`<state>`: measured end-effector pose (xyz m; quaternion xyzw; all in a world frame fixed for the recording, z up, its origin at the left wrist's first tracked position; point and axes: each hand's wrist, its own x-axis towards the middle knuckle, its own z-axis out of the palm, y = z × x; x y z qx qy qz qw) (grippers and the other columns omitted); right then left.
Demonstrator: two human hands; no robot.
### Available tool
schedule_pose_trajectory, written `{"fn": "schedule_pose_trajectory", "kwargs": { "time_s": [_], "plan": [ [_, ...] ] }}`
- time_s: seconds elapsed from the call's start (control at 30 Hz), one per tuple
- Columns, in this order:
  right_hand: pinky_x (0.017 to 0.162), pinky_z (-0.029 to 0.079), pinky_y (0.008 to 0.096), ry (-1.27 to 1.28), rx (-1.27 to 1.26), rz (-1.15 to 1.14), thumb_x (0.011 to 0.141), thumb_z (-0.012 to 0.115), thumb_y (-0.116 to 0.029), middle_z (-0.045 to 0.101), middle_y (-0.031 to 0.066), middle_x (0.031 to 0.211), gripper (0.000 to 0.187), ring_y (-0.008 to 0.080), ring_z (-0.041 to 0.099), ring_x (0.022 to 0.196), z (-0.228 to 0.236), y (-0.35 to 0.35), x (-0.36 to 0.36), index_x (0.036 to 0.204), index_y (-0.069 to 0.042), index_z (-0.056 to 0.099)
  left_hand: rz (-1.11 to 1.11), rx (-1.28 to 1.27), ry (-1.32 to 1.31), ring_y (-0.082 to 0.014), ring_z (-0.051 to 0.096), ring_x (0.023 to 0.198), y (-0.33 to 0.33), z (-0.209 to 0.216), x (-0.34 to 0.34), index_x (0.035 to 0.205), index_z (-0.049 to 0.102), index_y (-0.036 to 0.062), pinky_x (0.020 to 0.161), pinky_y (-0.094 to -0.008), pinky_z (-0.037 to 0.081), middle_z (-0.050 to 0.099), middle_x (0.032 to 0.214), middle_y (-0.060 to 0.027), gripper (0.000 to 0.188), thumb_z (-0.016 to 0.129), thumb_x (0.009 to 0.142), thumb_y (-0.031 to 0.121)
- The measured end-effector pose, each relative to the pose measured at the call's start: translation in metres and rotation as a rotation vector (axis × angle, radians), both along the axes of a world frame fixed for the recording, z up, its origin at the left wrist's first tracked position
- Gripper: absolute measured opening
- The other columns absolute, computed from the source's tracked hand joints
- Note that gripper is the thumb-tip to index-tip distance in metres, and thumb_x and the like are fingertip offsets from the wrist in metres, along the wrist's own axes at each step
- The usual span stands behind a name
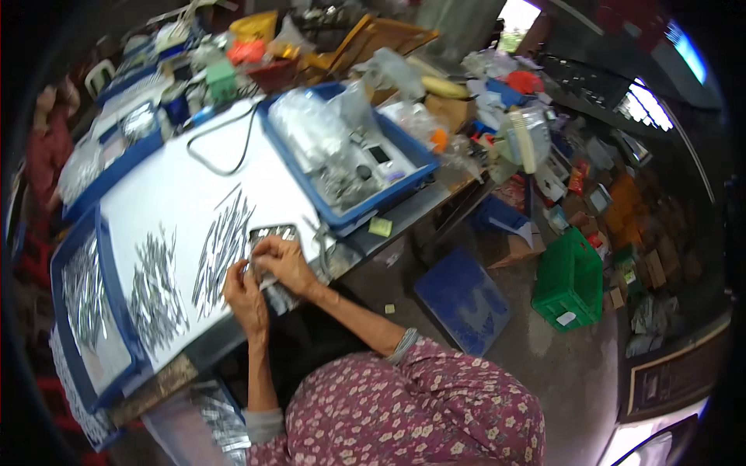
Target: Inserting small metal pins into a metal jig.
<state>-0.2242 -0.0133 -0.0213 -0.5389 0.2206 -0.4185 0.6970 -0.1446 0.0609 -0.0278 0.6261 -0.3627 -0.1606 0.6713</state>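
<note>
My left hand [247,301] and my right hand [286,266] meet over the table's near edge. Their fingers are pinched close together around something too small and blurred to name. Just beyond the fingers lies a small dark-rimmed box [273,230] with shiny little pieces in it, partly covered by my right hand. Left of my hands, a pile of thin silvery metal strips [221,252] is spread on the white tabletop [186,190]. A second pile of similar strips [158,289] lies farther left.
A blue tray [138,353] with more strips stands at the left edge. Beyond my hands, another blue tray [299,175] holds clear plastic bags and small parts. A black cable loop [225,169] lies on the table. On the floor at right are a blue lid [465,301] and a green crate [571,276].
</note>
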Motion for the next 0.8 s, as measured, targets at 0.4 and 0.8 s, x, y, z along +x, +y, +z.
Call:
{"fn": "schedule_pose_trajectory", "kwargs": {
  "time_s": [0.4,0.8],
  "plan": [
    [0.054,0.042,0.0193,0.058,-0.063,-0.140,0.081,0.054,0.000,0.055,0.0032,0.071,0.008,0.0068,0.051,0.059,0.012,0.004,0.007,0.088,0.003,0.052,0.021,0.011,0.079,-0.0055,0.046,0.058,-0.011,0.009,-0.007,0.092,0.056,-0.0034,0.051,-0.0200,0.038,0.053,0.067,-0.0009,0.013,0.047,0.083,0.002],
    [0.059,0.046,0.0186,0.128,-0.222,-0.245,0.083,0.057,-0.006,0.059,0.0069,0.076,0.018,0.0076,0.055,0.067,0.003,0.015,0.009,0.095,0.004,0.047,0.011,-0.031,0.150,-0.0052,0.047,0.056,-0.007,0.014,-0.008,0.092,0.055,-0.0035,0.051,-0.0207,0.040,0.054,0.063,-0.0020,0.013,0.048,0.083,0.003]
  ]
}}
